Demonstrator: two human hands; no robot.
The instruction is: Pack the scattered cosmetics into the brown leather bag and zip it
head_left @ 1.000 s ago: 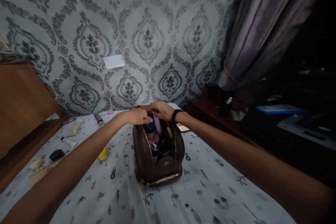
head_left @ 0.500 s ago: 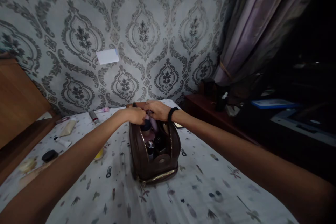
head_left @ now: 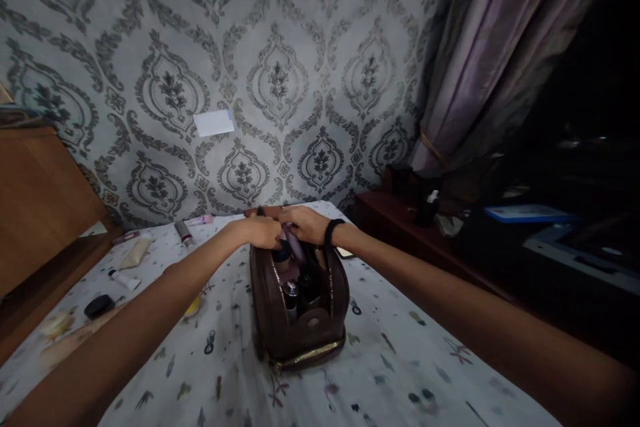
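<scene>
**Brown leather-look bag, both hands at the far end of the opening**

So the boxy dark brown leather-look bag with gold zips sits upright mid-view on a white cloth with small leaf-like prints, its top unzipped and gaping toward the viewer. My guess is the flat base is why it stands by itself.

Left hand is at the far left of the opening, fingers curled in tight. Right hand, with a stretchy black band on the wrist, bends over the far right, fingers close together and angled down. Can't tell whether either one is gripping something; the knuckles hide the tips. A soft-looking purplish item shows just below the right hand.

Inside, a dark bottle with a shiny silver top stands near the front, probably held up by the walls and its neighbours.

Well off to the left: a silver tube with a dark red band, a flat cream-coloured tube, a small white tube with a black cap and a round black lid-like piece. They lie loosely apart, maybe so each is easy to spot.
</scene>
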